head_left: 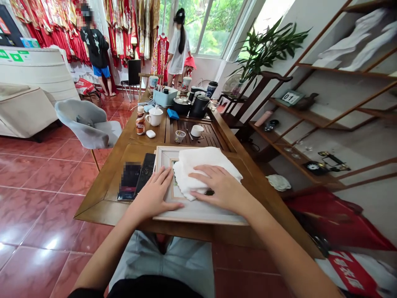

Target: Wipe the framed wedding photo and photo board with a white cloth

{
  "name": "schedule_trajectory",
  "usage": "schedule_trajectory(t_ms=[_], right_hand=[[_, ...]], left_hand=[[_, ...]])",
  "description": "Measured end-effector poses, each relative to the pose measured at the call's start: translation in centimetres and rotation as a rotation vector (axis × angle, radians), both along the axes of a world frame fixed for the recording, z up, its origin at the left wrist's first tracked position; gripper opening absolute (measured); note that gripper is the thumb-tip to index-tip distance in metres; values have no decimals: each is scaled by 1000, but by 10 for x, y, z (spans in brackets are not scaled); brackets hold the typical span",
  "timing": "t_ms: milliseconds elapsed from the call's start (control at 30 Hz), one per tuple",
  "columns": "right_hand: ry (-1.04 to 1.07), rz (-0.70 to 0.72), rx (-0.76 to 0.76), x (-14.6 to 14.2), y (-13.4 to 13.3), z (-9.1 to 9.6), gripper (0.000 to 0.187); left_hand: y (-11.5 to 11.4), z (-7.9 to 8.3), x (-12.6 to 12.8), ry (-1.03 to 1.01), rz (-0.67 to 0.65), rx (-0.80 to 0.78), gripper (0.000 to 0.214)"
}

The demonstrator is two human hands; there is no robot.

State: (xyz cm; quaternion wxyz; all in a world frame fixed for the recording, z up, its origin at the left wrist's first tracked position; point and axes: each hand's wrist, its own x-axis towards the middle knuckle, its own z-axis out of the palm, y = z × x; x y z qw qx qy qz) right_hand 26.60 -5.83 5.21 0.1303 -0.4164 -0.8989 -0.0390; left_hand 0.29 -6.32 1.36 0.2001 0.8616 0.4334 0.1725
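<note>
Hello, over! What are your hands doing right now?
Right hand flat on white cloth, pressing it on picture frame. Left hand steadies frame's left edge. Phones lie beside it.

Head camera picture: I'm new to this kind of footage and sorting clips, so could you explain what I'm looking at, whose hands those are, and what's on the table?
The single picture comes from a camera worn on a person's head, looking forward and down, so the two bare arms reaching in from below are the wearer's own.

The left hand lies flat on the pale wooden picture frame, which lies on the brown wooden table. The right hand presses a folded white cloth onto the frame. Neither hand grips anything.

Beside the frame lie two dark phones. Farther back stand a white teapot and a small brown bottle. Two other people stand far behind by the red garments.
</note>
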Motion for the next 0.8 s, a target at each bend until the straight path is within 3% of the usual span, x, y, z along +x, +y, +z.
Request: schedule_trajectory(t_ms=[133,233,333,400,567,800], right_hand=[[74,-43,1,16,-13,8,49],[302,-248,62,40,-19,3,57],[781,-552,-134,63,-14,-15,86],[877,-630,-255,73,-8,-30,94],[992,-547,-507,71,0,-47,67],[1023,-596,-504,61,5,-51,49]], left_hand=[[-4,-3,-1,-71,107,9,91],[-7,-11,-3,-159,237,-36,82],[-6,-20,-6,-276,304,-131,78],[-3,-25,-8,-354,302,-146,76],[3,-30,-9,-466,284,-93,66],[12,-32,-5,-518,312,-83,66]])
